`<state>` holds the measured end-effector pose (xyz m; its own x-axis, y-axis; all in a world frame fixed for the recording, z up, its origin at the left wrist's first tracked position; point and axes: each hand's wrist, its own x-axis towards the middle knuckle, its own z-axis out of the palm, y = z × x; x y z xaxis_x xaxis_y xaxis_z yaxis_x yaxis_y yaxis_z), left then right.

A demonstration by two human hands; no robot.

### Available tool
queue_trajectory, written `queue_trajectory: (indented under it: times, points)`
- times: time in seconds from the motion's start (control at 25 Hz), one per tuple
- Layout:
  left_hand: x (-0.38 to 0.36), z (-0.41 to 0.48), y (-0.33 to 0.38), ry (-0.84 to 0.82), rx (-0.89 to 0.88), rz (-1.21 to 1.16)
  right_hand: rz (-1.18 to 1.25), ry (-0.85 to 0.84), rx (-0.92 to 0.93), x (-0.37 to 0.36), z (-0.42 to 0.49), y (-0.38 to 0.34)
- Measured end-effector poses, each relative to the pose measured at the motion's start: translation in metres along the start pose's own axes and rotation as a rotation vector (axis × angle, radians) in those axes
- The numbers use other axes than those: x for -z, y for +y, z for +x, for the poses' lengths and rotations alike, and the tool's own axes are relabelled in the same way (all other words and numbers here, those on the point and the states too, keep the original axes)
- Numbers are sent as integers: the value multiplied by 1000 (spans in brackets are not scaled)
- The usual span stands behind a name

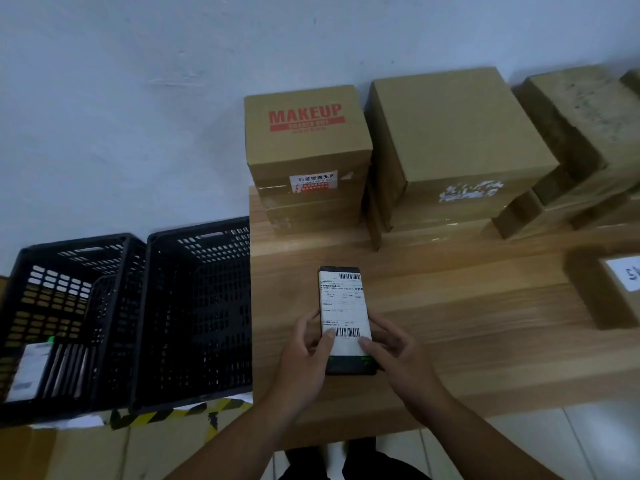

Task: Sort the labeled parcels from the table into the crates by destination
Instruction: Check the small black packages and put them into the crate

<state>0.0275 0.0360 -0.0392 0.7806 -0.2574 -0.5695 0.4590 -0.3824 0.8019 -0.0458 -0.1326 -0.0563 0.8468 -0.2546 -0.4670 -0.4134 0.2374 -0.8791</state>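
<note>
From the head camera, both hands held one slim parcel [344,310], a flat dark packet with a white shipping label covering most of its top. It lay lengthwise, away from the person, just above the left front part of the wooden tabletop [467,323]; I could not tell whether its underside touched the wood. The left hand [304,358] gripped the parcel's left edge, its thumb pressed on the label by the lower barcode and its fingers curled underneath. The right hand [398,355] gripped the right edge in the same way, its thumb on the label's lower right corner.

Left of the tabletop, two black perforated crates stood side by side and touching. The right crate [207,271] sat against the tabletop's left edge. The left crate [55,299] held a white-labelled packet [31,372] leaning in its near left corner. Yellow-and-black striped tape [166,415] showed below the crates' near edge.

At the back of the tabletop, against the pale wall [138,98], a MAKEUP box [304,133] topped a stack of cartons. Just beside it to the right sat a plain box [450,133] with a torn white label on its front. Further right lay a stained box [588,126]. Near the right edge, well apart from the hands, a tagged box [595,299] carried a handwritten white slip.
</note>
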Motion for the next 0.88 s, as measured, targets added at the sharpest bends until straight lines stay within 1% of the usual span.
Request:
queue_trajectory:
  times: [0.08, 0.2, 0.28, 0.44, 0.56, 0.72, 0.88]
  points:
    - [7, -6, 1, 70, -23, 33, 23, -12, 4, -4, 1, -2]
    - [29, -20, 1, 278, -27, 164, -17, -58, 35, -17, 8, -7]
    - [52, -38, -8, 407, -9, 222, -79, -152, 70, -36, 10, -11]
    - [101, -91, -43, 512, 47, 293, -219, -311, 105, -87, 5, -10]
    - [134, -136, -78, 640, 68, 396, -296, -419, 140, -128, -4, -5]
    - [165, -191, -121, 796, 80, 388, -336, -594, 131, -187, -26, 4]
    - [191, -237, -157, 947, 55, 447, -379, -741, 89, -253, -58, 22]
